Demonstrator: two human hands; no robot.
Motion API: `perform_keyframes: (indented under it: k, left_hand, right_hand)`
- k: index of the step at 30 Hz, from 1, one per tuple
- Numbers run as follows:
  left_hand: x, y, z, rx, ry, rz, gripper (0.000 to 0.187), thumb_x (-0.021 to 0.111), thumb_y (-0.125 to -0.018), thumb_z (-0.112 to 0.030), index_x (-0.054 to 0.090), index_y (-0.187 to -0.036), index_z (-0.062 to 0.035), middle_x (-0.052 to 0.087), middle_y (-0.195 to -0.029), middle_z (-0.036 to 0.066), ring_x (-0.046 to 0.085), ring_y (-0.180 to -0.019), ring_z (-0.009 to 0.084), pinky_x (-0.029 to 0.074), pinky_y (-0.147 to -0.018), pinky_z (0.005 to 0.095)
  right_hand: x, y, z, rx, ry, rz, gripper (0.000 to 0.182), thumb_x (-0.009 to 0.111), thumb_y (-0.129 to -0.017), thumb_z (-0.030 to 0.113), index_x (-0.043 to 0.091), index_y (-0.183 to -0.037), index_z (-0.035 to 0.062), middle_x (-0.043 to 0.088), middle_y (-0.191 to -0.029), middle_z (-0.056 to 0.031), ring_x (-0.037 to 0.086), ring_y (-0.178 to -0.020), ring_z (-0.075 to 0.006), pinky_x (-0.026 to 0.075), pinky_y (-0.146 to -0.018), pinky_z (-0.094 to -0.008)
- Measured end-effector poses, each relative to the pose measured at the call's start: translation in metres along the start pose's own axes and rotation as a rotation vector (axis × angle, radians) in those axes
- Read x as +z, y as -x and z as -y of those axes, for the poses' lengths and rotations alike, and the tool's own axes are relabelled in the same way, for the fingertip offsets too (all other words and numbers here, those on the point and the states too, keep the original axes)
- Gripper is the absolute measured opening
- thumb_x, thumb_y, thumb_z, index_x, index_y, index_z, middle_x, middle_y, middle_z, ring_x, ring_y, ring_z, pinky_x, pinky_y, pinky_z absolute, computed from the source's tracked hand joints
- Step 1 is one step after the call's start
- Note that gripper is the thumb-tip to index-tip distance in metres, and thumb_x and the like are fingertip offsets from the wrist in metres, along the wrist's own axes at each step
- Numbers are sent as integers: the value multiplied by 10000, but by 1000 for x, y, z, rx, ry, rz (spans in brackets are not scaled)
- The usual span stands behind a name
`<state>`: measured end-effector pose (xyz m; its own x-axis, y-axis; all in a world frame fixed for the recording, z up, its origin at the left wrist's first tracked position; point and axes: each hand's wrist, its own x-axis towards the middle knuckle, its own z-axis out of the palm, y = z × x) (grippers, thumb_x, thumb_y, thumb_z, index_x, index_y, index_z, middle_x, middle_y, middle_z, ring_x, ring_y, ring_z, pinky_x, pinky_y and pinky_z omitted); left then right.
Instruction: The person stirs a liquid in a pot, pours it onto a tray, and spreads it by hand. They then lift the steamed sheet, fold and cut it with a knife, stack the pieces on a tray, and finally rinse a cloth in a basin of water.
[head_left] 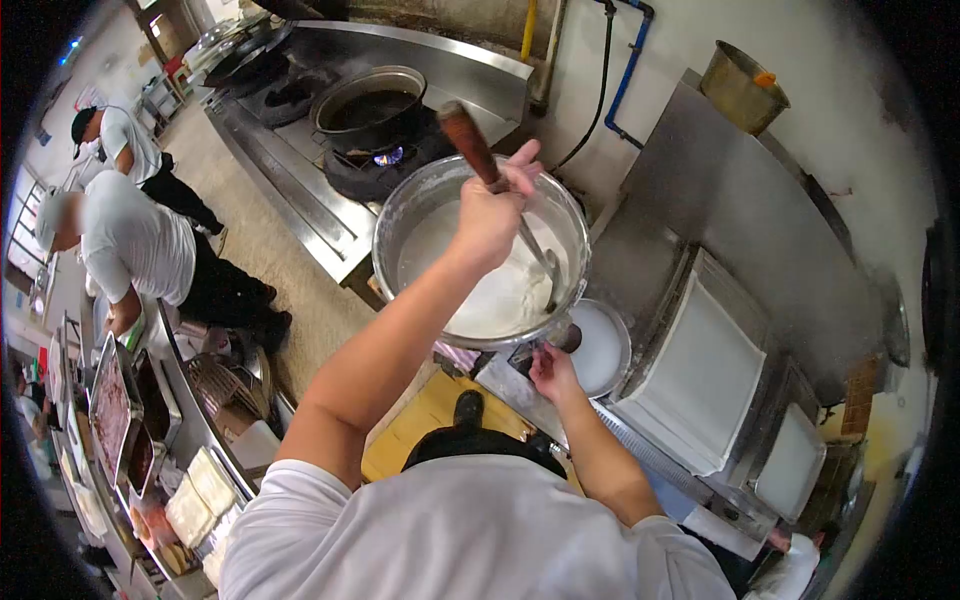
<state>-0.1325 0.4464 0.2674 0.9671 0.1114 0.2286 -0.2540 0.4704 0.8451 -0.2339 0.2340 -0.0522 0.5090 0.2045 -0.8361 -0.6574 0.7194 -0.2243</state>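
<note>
My left hand [492, 215] is wrapped round the wooden handle of a long metal stirring tool [465, 140], with some fingers stretched out. The tool's lower end dips into a large metal pot [388, 255] of thick white liquid [480, 300]; the shape of that end is partly covered by the liquid. My right hand [553, 373] is closed at the near edge of the pot, where it seems to grip the rim or a handle. Just beside it is a smaller metal bowl [622, 340] of white liquid, with a dark rounded thing at its edge.
A dark wok pot [370, 110] sits over a lit burner on the steel stove [300, 210]. White-filled trays [690, 360] lie to the right. A metal bucket [742, 88] stands on a ledge. Two people [140, 240] stand at left, near a counter with food trays [115, 400].
</note>
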Motion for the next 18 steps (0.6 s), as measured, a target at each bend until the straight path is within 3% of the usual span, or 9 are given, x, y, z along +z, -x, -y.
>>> perform_keyframes:
  k: [4,7,10,13,16,18]
  left_hand:
    - [-36,-21,11,-8,77,-79,345,399,-792,244,517,-742,-76,458,-1568,159,545,-1348,346,491,-918,399]
    - [-56,-28,13,1,109,-111,341,396,-796,236,500,-733,-82,464,-1562,159,558,-1337,364,493,-966,459]
    - [-77,-31,14,29,111,-139,321,403,-790,234,496,-738,-69,465,-1559,164,600,-1289,390,501,-985,495]
    - [-96,-30,10,76,104,-139,309,404,-783,239,483,-741,-57,461,-1556,177,624,-1250,403,514,-996,515]
    - [-110,-25,5,121,148,-180,343,369,-767,273,505,-730,-40,459,-1547,226,669,-1185,404,514,-846,324]
    - [-120,-17,-2,151,95,-169,321,388,-770,260,472,-757,-49,446,-1542,245,636,-1210,446,520,-975,460]
  right_hand:
    - [-3,-13,2,-67,24,-35,102,612,-1001,200,596,-911,154,448,-690,15,424,-551,-118,374,-516,-271]
    - [-2,2,8,-183,20,20,81,592,-1000,177,602,-924,152,511,-721,6,441,-577,-143,380,-533,-268]
    - [57,75,14,-324,36,-145,82,588,-991,164,605,-934,108,569,-759,-22,509,-622,-178,435,-555,-288]
    - [40,79,42,-652,236,39,105,585,-997,147,609,-955,54,613,-799,-56,588,-678,-216,510,-600,-338]
    - [87,141,70,-845,451,53,108,580,-1004,120,611,-965,24,618,-798,-70,635,-697,-222,551,-631,-383]
    - [122,174,88,-914,589,89,102,582,-1008,76,641,-960,9,639,-790,-67,650,-660,-192,551,-608,-336]
